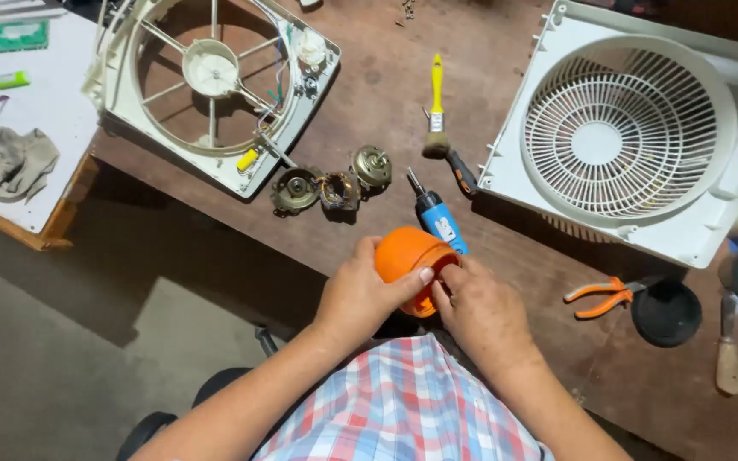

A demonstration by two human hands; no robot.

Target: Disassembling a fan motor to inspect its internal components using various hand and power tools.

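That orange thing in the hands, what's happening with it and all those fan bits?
A person sits at a brown workbench, holding an orange cup-shaped thing in the left hand while the right hand works its fingers at its rim. A fan lies in pieces: frame, grille, small motor parts. Tools lie around.

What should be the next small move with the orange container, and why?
Probably steady the orange container with the left hand while the right hand draws something out: the left hand grips its side, and the right fingertips sit at its opening.
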